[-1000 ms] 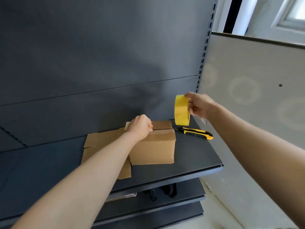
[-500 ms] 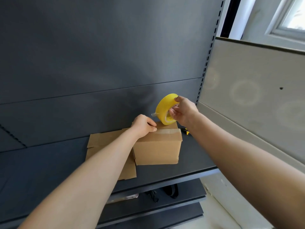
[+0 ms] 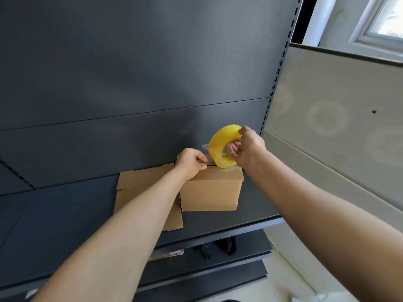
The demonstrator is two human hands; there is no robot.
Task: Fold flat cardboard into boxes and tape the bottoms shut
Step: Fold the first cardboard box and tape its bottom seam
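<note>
Dark shelf (image 3: 65,214) holds folded box (image 3: 210,190) at centre, flat cardboard (image 3: 139,182) at its 9 o'clock. My left hand (image 3: 189,162) pinches box top edge; my right hand (image 3: 248,149) grasps yellow tape roll (image 3: 220,144) at box 1 o'clock. Seam taping seems half done; cutting, other flats remain.

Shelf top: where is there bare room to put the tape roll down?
The widest bare patch of the shelf lies left of the flat cardboard. A narrower strip runs between the box and the shelf's front edge. The box top is crowded: the left hand holds it and the right hand grips the tape roll there.
</note>
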